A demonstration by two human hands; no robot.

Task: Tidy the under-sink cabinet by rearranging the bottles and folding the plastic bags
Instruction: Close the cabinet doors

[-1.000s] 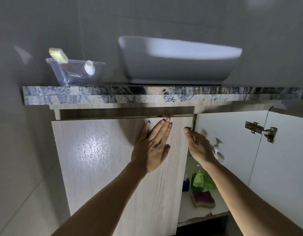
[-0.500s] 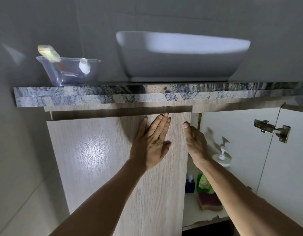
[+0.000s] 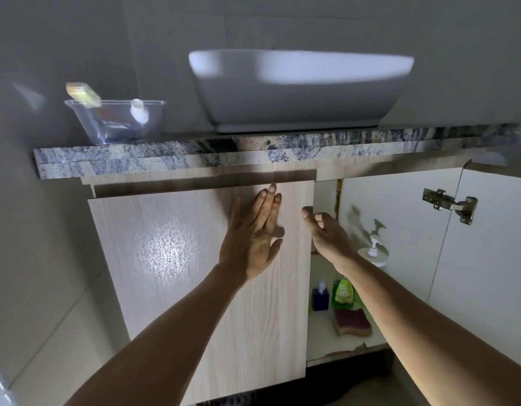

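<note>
My left hand point(image 3: 253, 238) lies flat with straight fingers on the front of the left cabinet door point(image 3: 171, 259). My right hand point(image 3: 326, 232) is at that door's right edge, thumb on the front and fingers curled by the edge. In the cabinet's open right half stand a white pump bottle point(image 3: 373, 253), a green bottle point(image 3: 342, 291) and a small blue bottle point(image 3: 320, 297). A maroon and yellow sponge point(image 3: 353, 322) lies in front of them. No plastic bags show.
The right cabinet door point(image 3: 487, 273) stands wide open, its metal hinge point(image 3: 449, 203) exposed. Above, a white basin point(image 3: 297, 89) and a clear tub point(image 3: 115, 121) of small items sit on the marble countertop point(image 3: 194, 162). The shelf's front edge point(image 3: 341, 354) is chipped.
The left door's right edge has come away from the cabinet frame and the gap beside it is wider. More of the bottles and sponge shows. Both hands stay on the door.
</note>
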